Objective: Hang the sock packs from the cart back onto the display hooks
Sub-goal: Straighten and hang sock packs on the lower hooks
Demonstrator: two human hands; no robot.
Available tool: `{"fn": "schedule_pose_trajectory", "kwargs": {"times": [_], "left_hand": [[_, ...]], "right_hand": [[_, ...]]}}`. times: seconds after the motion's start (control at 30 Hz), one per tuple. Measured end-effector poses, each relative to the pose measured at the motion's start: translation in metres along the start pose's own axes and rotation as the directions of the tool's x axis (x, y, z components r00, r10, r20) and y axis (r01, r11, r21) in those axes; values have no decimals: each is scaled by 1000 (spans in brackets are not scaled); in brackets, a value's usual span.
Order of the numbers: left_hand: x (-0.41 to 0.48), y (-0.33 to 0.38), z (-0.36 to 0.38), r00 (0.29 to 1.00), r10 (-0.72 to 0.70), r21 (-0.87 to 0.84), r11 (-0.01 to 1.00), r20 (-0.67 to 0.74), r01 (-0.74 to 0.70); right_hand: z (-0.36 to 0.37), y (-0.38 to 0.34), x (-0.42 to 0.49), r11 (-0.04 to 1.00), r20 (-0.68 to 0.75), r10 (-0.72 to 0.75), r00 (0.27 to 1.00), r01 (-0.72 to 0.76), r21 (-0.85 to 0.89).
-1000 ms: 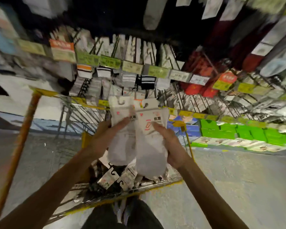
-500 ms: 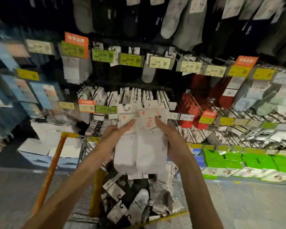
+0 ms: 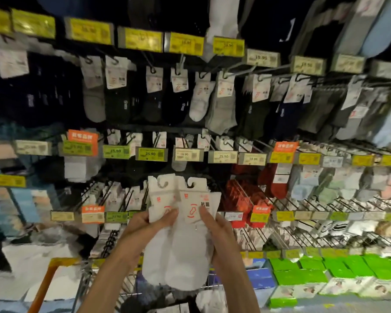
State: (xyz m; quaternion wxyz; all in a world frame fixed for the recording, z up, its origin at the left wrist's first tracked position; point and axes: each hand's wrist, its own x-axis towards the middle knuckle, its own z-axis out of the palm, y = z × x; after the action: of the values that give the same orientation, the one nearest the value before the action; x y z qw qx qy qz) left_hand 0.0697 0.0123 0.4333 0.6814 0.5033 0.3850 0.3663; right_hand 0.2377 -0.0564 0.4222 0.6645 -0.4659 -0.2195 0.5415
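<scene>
I hold up a bunch of white sock packs in front of the display, their white card headers with hook cut-outs on top. My left hand grips the left packs with the thumb over the card. My right hand grips the right packs, thumb on the front card. The headers reach the level of the metal display hooks of the lower rows. Below my hands is the wire cart with an orange frame, with more sock packs lying in it.
The wall holds rows of hanging socks in black, grey, white and red with yellow price tags on the hook ends. Green boxes and white packages lie on the low shelf.
The view has tilted up from the cart to the display wall. Both hands have raised the white packs higher, toward the hook rows, keeping the same grip.
</scene>
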Motion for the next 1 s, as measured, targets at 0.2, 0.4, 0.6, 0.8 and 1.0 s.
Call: {"fn": "schedule_pose_trajectory", "kwargs": {"times": [0.2,0.4,0.6,0.8,1.0], "left_hand": [[18,23,9,996,86,-36,996,-22,-87],[31,50,8,985,170,1,985,-3,-170],[50,85,14,968,245,27,969,57,-247],[80,128,36,943,309,49,947,123,-317],[119,154,62,926,374,103,920,52,-378]], "right_hand": [[11,-30,11,986,158,-146,977,156,-53],[21,-57,18,960,236,-228,945,258,-105],[32,-96,34,932,241,-285,928,327,-158],[40,-151,59,904,226,-318,921,366,-220],[41,-197,96,877,217,-354,910,403,-260]]}}
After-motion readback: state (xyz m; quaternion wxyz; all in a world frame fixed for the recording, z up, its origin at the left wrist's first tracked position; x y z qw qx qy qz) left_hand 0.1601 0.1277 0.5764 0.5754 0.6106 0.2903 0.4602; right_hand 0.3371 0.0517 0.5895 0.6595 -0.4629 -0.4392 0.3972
